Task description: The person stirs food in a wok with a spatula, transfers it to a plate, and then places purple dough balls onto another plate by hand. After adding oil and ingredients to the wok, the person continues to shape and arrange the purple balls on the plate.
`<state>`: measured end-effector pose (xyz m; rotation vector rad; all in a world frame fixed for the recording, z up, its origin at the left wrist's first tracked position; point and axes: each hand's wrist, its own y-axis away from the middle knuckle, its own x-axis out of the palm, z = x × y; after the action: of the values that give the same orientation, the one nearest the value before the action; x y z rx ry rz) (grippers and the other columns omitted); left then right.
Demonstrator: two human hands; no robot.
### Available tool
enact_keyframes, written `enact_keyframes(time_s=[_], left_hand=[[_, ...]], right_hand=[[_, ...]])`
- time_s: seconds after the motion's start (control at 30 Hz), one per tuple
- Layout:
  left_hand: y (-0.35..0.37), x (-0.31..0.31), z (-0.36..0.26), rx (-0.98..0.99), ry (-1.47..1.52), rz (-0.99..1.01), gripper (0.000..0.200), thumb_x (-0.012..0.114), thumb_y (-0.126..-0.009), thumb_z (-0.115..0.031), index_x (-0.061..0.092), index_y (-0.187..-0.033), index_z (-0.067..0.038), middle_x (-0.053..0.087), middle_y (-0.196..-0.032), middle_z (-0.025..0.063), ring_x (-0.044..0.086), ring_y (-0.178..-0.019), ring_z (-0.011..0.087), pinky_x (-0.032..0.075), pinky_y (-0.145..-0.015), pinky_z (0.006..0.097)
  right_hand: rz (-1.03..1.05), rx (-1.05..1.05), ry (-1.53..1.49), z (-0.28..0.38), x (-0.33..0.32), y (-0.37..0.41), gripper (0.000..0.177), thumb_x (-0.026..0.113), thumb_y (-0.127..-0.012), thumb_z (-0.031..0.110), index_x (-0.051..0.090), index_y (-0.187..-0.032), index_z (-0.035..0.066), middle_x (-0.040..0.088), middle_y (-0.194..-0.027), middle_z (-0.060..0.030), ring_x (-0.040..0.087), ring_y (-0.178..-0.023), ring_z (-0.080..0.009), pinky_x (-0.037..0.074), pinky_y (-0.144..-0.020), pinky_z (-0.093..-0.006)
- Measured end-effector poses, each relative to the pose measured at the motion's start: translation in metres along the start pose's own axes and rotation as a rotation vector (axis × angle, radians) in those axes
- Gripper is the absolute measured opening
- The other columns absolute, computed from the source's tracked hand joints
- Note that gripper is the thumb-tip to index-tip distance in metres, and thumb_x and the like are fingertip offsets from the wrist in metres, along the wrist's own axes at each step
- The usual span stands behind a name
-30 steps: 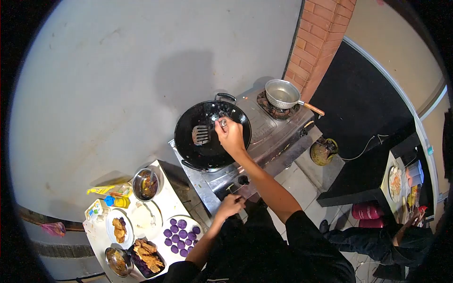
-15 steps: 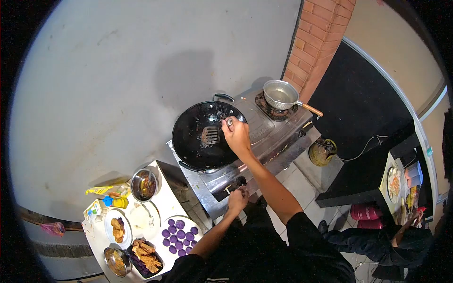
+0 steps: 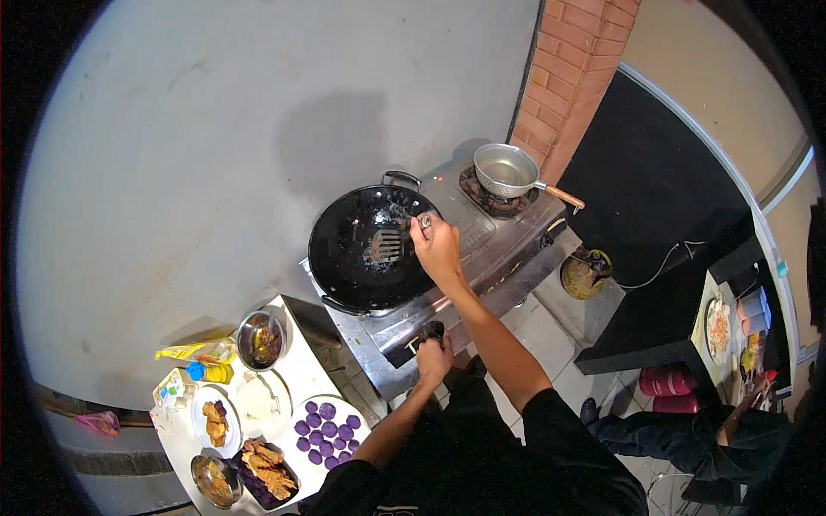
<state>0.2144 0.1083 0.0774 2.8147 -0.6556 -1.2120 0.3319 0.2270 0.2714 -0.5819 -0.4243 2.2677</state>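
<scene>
My right hand is closed round the handle of a slotted spatula, whose metal head lies inside the black wok. Oily specks and small bits cling to the wok's inner surface. The wok sits on the left side of a steel gas stove. Low at the stove's front, my left hand is closed at the black control knob, its fingers partly hidden.
A saucepan with a wooden handle stands on the right burner. At left, a white table bears purple dough balls, fried pieces, bowls and a blue-capped bottle. Another person works at far right; a gas cylinder stands nearby.
My right hand has shifted slightly right within the wok's area, with the spatula head moving a little the same way. My left hand remains at the knob. The view has shifted slightly.
</scene>
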Motion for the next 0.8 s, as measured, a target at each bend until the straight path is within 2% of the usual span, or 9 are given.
enact_keyframes(time_s=[0.17,0.27,0.37,0.47,0.8], left_hand=[[-0.004,0.000,-0.001,-0.049,0.009,0.014,0.049,0.052,-0.092,-0.038,0.068,-0.077,0.006,0.064,-0.075,0.0302,0.065,-0.076,0.0471,0.052,-0.074,0.0530],[-0.006,0.005,0.001,-0.058,0.017,0.002,0.049,0.053,-0.092,-0.039,0.068,-0.078,0.006,0.064,-0.077,0.0305,0.065,-0.077,0.0471,0.052,-0.075,0.0530],[-0.007,0.008,0.004,-0.069,-0.016,-0.016,0.048,0.053,-0.091,-0.039,0.068,-0.079,0.006,0.065,-0.079,0.0306,0.065,-0.079,0.0471,0.052,-0.075,0.0528],[-0.008,0.007,0.003,-0.086,-0.003,0.004,0.048,0.054,-0.090,-0.039,0.068,-0.079,0.005,0.065,-0.080,0.0306,0.065,-0.079,0.0472,0.052,-0.075,0.0527],[-0.011,0.013,0.011,-0.057,0.014,0.015,0.046,0.053,-0.091,-0.038,0.068,-0.079,0.004,0.064,-0.079,0.0314,0.064,-0.078,0.0479,0.052,-0.075,0.0534]], right_hand=[[-0.038,-0.016,0.015,-0.007,0.001,0.000,0.026,0.062,-0.088,0.013,0.053,-0.069,-0.002,0.056,-0.060,-0.0208,0.057,-0.054,-0.0390,0.041,-0.050,-0.0428],[-0.027,-0.046,0.116,-0.014,-0.002,-0.002,0.022,0.063,-0.088,0.015,0.060,-0.075,-0.002,0.058,-0.056,-0.0140,0.058,-0.049,-0.0289,0.043,-0.051,-0.0374],[-0.084,-0.070,0.080,-0.012,-0.003,-0.003,0.022,0.063,-0.088,0.015,0.060,-0.075,-0.002,0.059,-0.057,-0.0157,0.060,-0.052,-0.0331,0.044,-0.053,-0.0412],[-0.052,0.005,0.095,-0.008,-0.005,-0.001,0.023,0.063,-0.088,0.016,0.060,-0.074,-0.002,0.059,-0.058,-0.0171,0.061,-0.055,-0.0363,0.044,-0.054,-0.0437],[-0.084,-0.005,0.137,-0.020,-0.002,0.001,0.025,0.063,-0.088,0.017,0.059,-0.072,-0.003,0.060,-0.059,-0.0185,0.061,-0.056,-0.0381,0.044,-0.053,-0.0443]])
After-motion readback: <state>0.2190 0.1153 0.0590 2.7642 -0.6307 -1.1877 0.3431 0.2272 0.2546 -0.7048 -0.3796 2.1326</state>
